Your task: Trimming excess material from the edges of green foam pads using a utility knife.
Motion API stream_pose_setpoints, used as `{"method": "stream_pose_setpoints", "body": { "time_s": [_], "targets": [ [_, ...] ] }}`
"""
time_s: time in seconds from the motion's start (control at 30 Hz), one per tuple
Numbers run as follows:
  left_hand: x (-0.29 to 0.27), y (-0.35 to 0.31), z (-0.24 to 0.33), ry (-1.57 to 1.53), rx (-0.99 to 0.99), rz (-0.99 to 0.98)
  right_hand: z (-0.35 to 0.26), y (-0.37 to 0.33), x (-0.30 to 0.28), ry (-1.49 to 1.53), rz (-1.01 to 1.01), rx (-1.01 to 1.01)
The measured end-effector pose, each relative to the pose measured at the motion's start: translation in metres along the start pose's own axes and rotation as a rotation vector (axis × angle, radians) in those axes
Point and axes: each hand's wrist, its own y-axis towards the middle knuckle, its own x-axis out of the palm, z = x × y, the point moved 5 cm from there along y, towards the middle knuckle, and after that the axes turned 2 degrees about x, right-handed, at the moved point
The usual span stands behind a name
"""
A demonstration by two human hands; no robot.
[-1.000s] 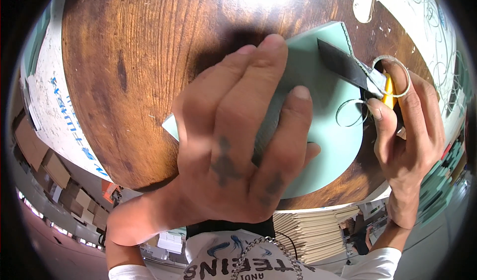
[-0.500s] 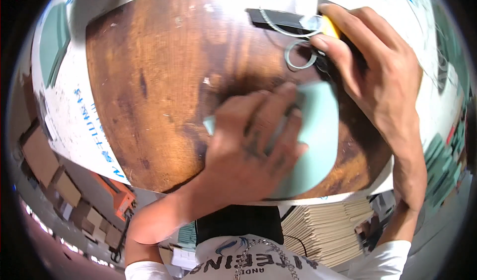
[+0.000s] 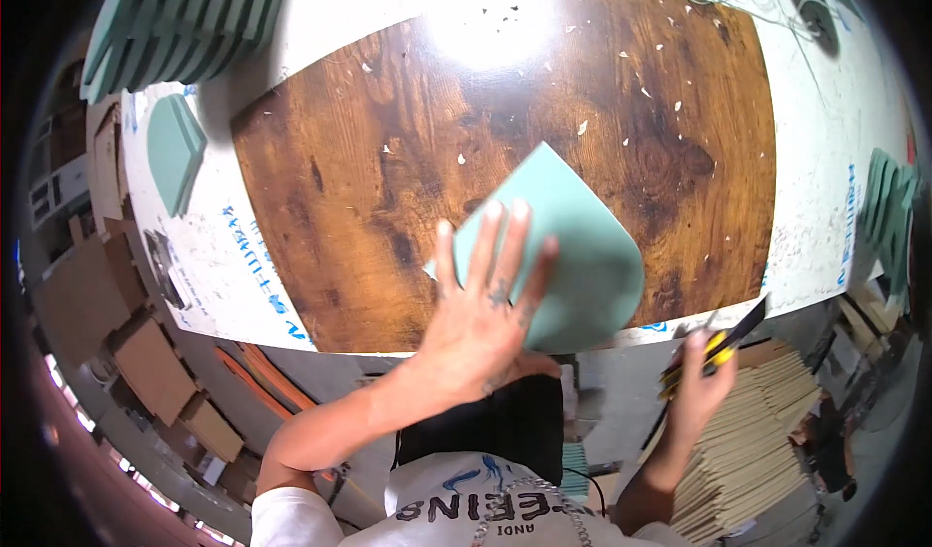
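A flat mint-green foam-like sheet point(image 3: 582, 246), with one pointed corner and rounded edges, lies on the brown wood-grain board point(image 3: 340, 159) near its front edge. My left hand point(image 3: 485, 304) rests on the sheet's left part, palm down, fingers stretched out and spread. Off the table's front edge, at the lower right, my right hand point(image 3: 701, 382) grips a black and yellow utility knife point(image 3: 723, 348). Its dark blade end points up and to the right. The right hand is slightly blurred and apart from the sheet.
Small pale scraps point(image 3: 582, 128) dot the board. Stacked green pieces point(image 3: 184, 33) stand at the far left, with more pieces point(image 3: 175, 154) below them. Thin trimmings point(image 3: 767, 3) lie at the far right. Beneath the front edge sits a beige stack point(image 3: 748, 450).
My right hand has moved from the far right of the board down past the front edge with the knife. The sheet is turned, and my left hand has flattened and spread its fingers on it.
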Motion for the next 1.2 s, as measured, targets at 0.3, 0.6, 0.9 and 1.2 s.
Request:
{"method": "stream_pose_setpoints", "body": {
  "time_s": [0.3, 0.6, 0.9, 1.2],
  "targets": [
    [0.019, -0.039, 0.027, 0.179, 0.38, 0.144, 0.006, -0.105, 0.059, 0.921, -0.078, 0.161],
    [-0.094, 0.043, -0.026, -0.583, -0.139, 0.532, -0.026, -0.09, 0.055, 0.771, -0.067, 0.119],
    [-0.067, 0.092, -0.036, 0.264, 0.063, 0.694, -0.075, -0.035, 0.057, -0.159, 0.017, -0.483],
    [-0.035, 0.12, -0.023, 0.597, -0.048, 0.774, -0.066, -0.011, 0.06, -0.601, 0.102, -0.612]
  ]
}}
